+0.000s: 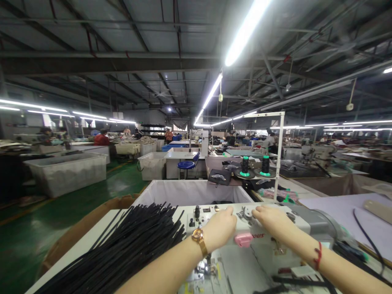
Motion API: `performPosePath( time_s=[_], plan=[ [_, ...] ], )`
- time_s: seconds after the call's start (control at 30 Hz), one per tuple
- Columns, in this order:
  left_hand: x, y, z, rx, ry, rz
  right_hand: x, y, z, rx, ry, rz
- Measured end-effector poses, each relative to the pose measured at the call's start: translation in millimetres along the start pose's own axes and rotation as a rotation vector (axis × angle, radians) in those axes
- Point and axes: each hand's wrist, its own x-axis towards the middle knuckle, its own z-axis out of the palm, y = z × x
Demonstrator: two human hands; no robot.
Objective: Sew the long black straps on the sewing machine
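My left hand point(221, 228), with a gold watch point(199, 240) at the wrist, is closed over the top of a white sewing machine point(196, 218). My right hand point(269, 217), a red cord bracelet on its wrist, is also closed, just right of the metal thread guides point(244, 213). What the fingertips of either hand pinch is hidden or too thin to see. A pink piece point(243, 240) sits on the machine's front, below the hands. Under my left wrist is the needle and presser foot area point(206, 266). Black strips point(128, 241) lie in a thick bundle left of the machine.
Two black thread cones point(245, 165) with green bases stand behind the machine, beside a white thread stand post point(279, 157). A white-lined bin point(196, 192) is beyond the table. The motor point(318, 222) sits at right. A blue stool point(186, 164) and people are farther off.
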Motion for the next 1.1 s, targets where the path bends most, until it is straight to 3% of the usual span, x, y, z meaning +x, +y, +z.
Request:
performPosePath(
  time_s=[0.1,0.23,0.5,0.73,0.87,1.0,1.1],
  plan=[
    [-0.1,2.1,-1.2,-0.010,-0.001,-0.015,12.2,13.8,1.6,0.017,-0.039,-0.003],
    [1.2,5.2,-0.8,-0.038,-0.036,-0.048,28.2,12.7,-6.2,0.150,-0.135,-0.034],
    [4.7,6.0,3.6,-0.094,-0.074,-0.080,4.0,26.8,-10.1,0.311,-0.210,0.105],
    [3.9,6.7,4.5,-0.109,-0.080,-0.064,10.5,58.5,3.7,0.531,-0.152,0.304],
    [4.4,4.9,8.5,-0.113,-0.050,-0.051,7.7,71.1,-0.2,0.661,-0.062,0.371],
    [4.4,3.5,10.1,-0.121,-0.035,-0.025,-5.7,95.0,-13.5,0.671,0.151,0.630],
    [4.1,3.8,8.4,-0.126,-0.041,-0.026,-12.0,106.8,-16.6,0.729,0.206,0.821]
  ],
)
